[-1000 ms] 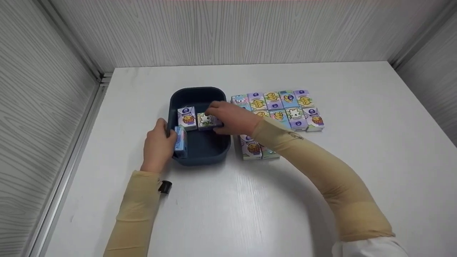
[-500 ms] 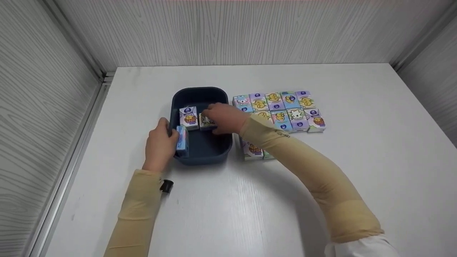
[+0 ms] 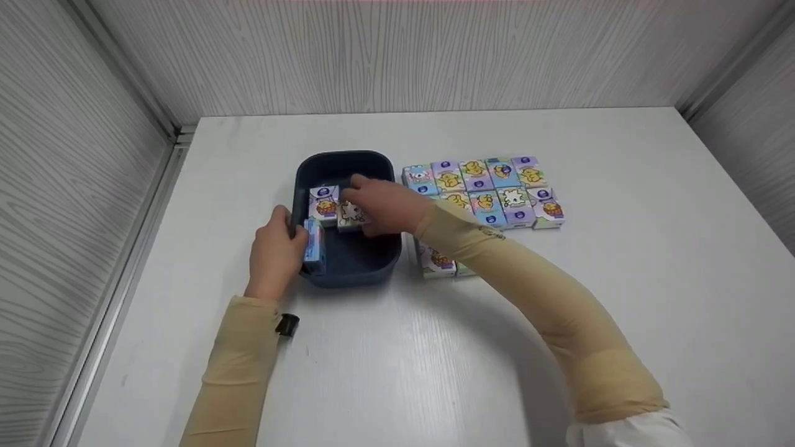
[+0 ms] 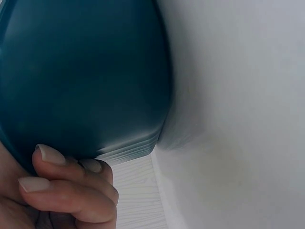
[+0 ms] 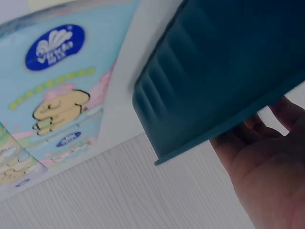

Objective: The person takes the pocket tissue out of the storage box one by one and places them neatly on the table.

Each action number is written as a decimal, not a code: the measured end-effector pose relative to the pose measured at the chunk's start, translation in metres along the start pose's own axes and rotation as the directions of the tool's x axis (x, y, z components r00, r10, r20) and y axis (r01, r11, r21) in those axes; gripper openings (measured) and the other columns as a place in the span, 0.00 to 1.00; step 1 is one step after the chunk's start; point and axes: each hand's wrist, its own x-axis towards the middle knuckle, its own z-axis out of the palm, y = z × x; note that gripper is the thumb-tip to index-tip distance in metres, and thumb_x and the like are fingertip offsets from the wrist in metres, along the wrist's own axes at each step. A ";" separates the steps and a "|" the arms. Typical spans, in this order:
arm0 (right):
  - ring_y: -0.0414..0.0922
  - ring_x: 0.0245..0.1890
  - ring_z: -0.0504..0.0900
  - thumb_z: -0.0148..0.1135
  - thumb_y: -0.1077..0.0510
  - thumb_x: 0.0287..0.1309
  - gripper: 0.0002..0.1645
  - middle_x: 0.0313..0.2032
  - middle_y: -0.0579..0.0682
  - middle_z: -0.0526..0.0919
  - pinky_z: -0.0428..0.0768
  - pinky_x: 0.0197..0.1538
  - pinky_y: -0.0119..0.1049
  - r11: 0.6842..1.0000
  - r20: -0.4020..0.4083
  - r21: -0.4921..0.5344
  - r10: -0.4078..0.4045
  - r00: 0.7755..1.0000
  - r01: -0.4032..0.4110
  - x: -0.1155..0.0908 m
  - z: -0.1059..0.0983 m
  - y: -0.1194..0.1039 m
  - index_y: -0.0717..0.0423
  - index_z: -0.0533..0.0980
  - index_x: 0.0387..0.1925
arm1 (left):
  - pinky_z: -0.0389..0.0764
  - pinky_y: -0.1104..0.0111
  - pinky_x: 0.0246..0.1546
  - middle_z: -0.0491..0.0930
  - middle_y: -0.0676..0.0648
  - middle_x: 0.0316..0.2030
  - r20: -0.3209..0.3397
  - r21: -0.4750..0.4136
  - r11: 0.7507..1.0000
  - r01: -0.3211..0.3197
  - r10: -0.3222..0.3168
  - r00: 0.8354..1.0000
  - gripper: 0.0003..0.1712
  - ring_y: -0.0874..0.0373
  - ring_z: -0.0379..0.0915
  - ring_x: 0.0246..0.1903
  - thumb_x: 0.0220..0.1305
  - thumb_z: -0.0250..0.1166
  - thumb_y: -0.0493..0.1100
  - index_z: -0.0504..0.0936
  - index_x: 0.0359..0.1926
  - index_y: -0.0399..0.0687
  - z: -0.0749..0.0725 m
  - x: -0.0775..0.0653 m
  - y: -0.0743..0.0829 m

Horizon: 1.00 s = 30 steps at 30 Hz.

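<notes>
A dark blue plastic bin point(image 3: 357, 280) stands on the table's left half. My left hand point(image 3: 273, 254) grips its left rim, thumb over the edge beside a blue tissue pack point(image 3: 315, 247) that stands on its side inside. The left wrist view has the fingers point(image 4: 71, 191) curled against the bin's outer wall. Inside the bin, my right hand point(image 3: 391, 205) holds a tissue pack with a white cartoon figure point(image 3: 352, 216), partly covered by the fingers. Directly left of that pack is a purple-and-white tissue pack point(image 3: 323, 205). In the right wrist view the bin's wall hides the right fingertips.
Rows of small printed tissue packs point(image 3: 515, 198) lie side by side on the white table point(image 3: 621, 248), right of the bin. My right forearm crosses over some of them. Wood-grain panels point(image 3: 397, 56) enclose the back and sides.
The right hand has moved slightly left with the pack, which now sits right up against the purple-and-white pack. The left hand stays on the bin's rim.
</notes>
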 end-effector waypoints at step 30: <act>0.43 0.37 0.73 0.70 0.61 0.48 0.34 0.48 0.48 0.68 0.77 0.41 0.35 0.989 -0.145 0.121 0.099 0.984 -0.082 -0.149 -0.018 0.059 0.51 0.71 0.59 | 0.69 0.63 0.24 0.74 0.41 0.29 -0.023 0.004 1.000 -0.023 0.023 0.999 0.10 0.50 0.70 0.26 0.68 0.50 0.42 0.66 0.44 0.40 0.001 -0.001 -0.001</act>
